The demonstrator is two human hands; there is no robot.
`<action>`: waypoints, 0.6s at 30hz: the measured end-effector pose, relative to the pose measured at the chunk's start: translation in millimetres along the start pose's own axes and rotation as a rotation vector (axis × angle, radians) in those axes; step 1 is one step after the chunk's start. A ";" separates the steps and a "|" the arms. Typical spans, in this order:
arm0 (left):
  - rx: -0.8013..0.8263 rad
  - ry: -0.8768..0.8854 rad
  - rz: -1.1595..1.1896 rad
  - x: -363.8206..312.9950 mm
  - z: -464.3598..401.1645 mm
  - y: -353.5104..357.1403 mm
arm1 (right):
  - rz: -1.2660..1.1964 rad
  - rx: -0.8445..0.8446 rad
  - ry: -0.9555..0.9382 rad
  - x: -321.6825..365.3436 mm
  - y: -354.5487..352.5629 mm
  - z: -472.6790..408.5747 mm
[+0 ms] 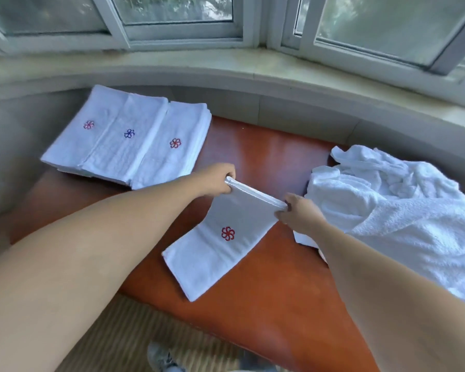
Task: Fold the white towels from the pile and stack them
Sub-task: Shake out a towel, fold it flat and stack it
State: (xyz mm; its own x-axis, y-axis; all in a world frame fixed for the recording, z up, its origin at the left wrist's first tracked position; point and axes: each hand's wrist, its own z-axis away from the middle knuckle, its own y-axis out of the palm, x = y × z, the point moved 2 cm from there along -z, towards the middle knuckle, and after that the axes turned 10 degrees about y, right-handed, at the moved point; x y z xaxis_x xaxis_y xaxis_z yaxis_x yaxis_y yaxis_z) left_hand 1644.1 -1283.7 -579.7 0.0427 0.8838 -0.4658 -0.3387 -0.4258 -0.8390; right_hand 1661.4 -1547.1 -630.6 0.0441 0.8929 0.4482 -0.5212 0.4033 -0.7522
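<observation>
Your forearms fill the lower frame, reaching out over the reddish-brown table [266, 304]; a shoe [163, 357] shows on the striped floor below.

Your left hand [215, 181] has its fingers curled round one end of the folded edge of the towel in hand [220, 245]. Your right hand [295, 213] pinches the other end of that edge, thumb and fingers closed on the cloth. That edge is lifted and pulled taut between both hands. The rest of the towel slopes down toward you, its near end resting on the table. It looks already folded lengthwise into a narrow strip, with a red flower emblem [228, 233] facing up.

Done so far: three folded towels [124, 140] lie at the far left of the table, side by side and overlapping. They show red, blue and red emblems. Layered edges on the right one suggest more towels underneath; the count cannot be told.

Left to do: by my reading, this towel needs at least one more fold across, then a place on the folded set. The unfolded pile [392, 210] at the right is large and rumpled, so plenty remains. Task is likely somewhere around the middle.

Containers: none in view; everything lies directly on the table, under the window sill [226, 68].
</observation>
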 end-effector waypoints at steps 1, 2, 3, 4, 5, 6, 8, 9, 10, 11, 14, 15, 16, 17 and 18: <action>-0.036 -0.011 0.004 12.0 16.2 -16.0 | 0.034 -0.028 -0.049 26.1 -7.1 4.4; -0.068 -0.020 0.009 23.8 32.3 -32.1 | 0.057 -0.049 -0.085 52.2 -13.7 10.0; -0.096 -0.029 0.014 35.2 48.7 -48.5 | 0.071 -0.066 -0.113 77.9 -19.3 16.8; -0.120 -0.036 0.017 45.9 64.8 -65.2 | 0.083 -0.078 -0.140 102.6 -24.0 24.2; -0.145 -0.038 0.019 55.4 80.3 -80.9 | 0.100 -0.089 -0.169 126.1 -27.6 32.9; -0.173 -0.035 0.022 64.4 95.9 -96.7 | 0.115 -0.103 -0.193 149.8 -30.5 43.3; -0.231 -0.025 0.035 81.8 127.3 -128.5 | 0.121 -0.141 -0.223 195.6 -33.5 64.8; -0.255 -0.018 0.042 89.8 142.4 -143.6 | 0.111 -0.164 -0.227 216.4 -34.1 75.8; -0.276 -0.005 0.042 97.4 156.7 -158.7 | 0.096 -0.188 -0.227 236.3 -34.8 86.7; -0.291 0.009 0.040 104.3 170.3 -172.8 | 0.082 -0.212 -0.227 255.1 -35.5 97.0; -0.326 0.045 0.059 124.4 207.4 -208.0 | 0.067 -0.281 -0.239 304.8 -34.4 123.5; -0.344 0.047 0.074 130.8 218.0 -217.5 | 0.070 -0.305 -0.246 318.4 -32.8 130.4; -0.362 0.043 0.086 136.7 228.3 -225.9 | 0.071 -0.329 -0.249 330.6 -30.3 136.5; -0.374 0.040 0.086 142.3 236.8 -233.6 | 0.066 -0.353 -0.250 340.6 -27.0 141.0; -0.381 0.043 0.079 147.6 243.6 -240.7 | 0.058 -0.380 -0.252 349.8 -23.6 144.7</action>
State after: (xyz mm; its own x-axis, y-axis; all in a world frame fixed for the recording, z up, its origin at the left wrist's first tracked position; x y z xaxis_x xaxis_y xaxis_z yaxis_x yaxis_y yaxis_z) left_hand 1503.0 -1003.6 -378.0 0.0726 0.8402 -0.5375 0.0299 -0.5405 -0.8408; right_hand 1565.7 -1273.4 -386.2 -0.2091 0.8584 0.4685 -0.1654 0.4411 -0.8821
